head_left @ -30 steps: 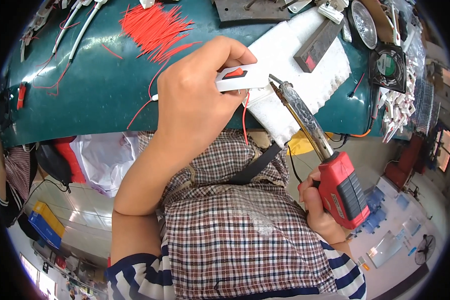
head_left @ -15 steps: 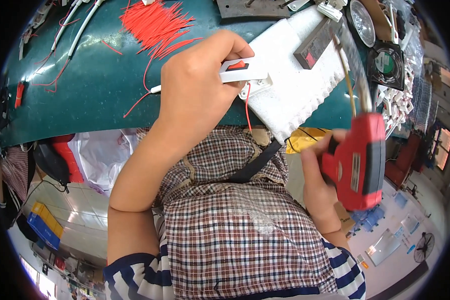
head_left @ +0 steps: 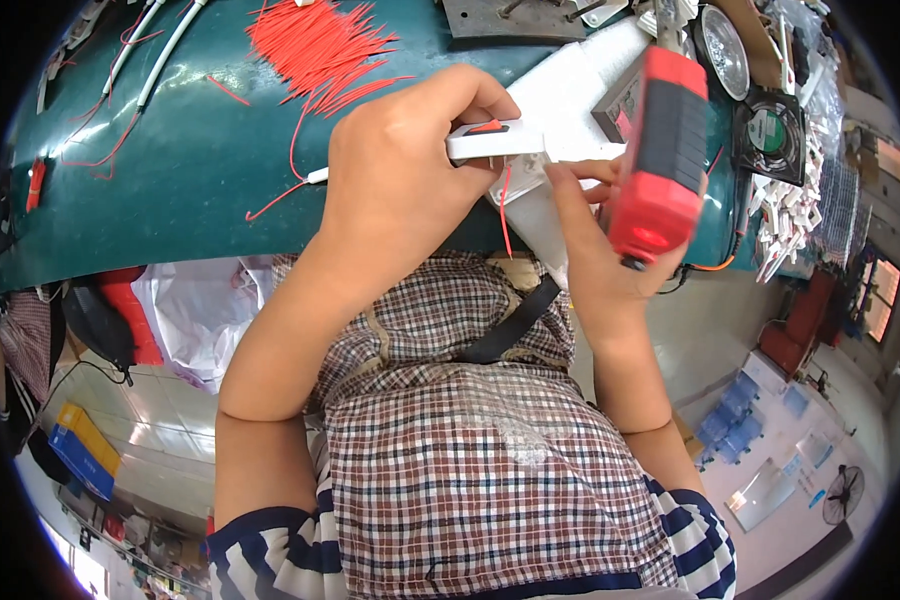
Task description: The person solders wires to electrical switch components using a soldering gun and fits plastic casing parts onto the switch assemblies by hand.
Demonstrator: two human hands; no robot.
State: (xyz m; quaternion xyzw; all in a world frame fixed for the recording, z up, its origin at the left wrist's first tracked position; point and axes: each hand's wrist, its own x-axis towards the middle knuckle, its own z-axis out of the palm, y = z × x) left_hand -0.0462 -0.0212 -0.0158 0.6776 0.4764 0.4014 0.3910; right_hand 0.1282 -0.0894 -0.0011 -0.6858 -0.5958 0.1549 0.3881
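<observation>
Over the bench, my left hand [head_left: 395, 165] pinches a white plastic switch casing [head_left: 495, 143] with a red insert between thumb and fingers. A thin red wire [head_left: 507, 215] hangs below the casing. From behind this hand a white cable end [head_left: 317, 176] sticks out, with another red wire running off it. My right hand [head_left: 610, 265] is wrapped round a red-and-black pistol-shaped tool [head_left: 662, 150]. Its metal front end points away from me, partly hidden by the body. The right thumb is close to the casing's right end; whether they touch I cannot tell.
Beneath the hands lies a white foam pad [head_left: 580, 75] with a dark block [head_left: 615, 108] on it. A pile of red wires [head_left: 320, 50] is at the far left of centre. To the right are a small black fan [head_left: 770, 135], a round metal dish [head_left: 722, 50] and white parts [head_left: 790, 215].
My right hand has swung the red-and-black tool up and left, from beside the bench edge to over the foam pad, near the casing. The left hand and casing have shifted slightly right.
</observation>
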